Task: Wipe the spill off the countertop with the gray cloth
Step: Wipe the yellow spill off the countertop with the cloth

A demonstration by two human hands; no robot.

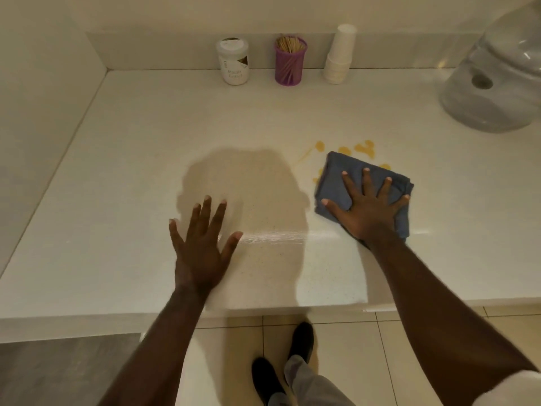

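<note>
A folded gray-blue cloth (336, 177) lies flat on the white countertop (123, 177), right of centre. My right hand (367, 206) presses down on it with the fingers spread wide. An orange-yellow spill (364, 148) shows as several blobs and a thin streak just beyond the cloth's far edge, and part of it is hidden under the cloth. My left hand (202, 244) rests palm down on the bare counter to the left, fingers apart and holding nothing.
Along the back wall stand a white jar (232, 61), a purple holder of wooden sticks (289, 61) and a stack of white paper cups (341, 54). A large clear water bottle (497, 74) lies at the far right. The counter's front edge is near my forearms.
</note>
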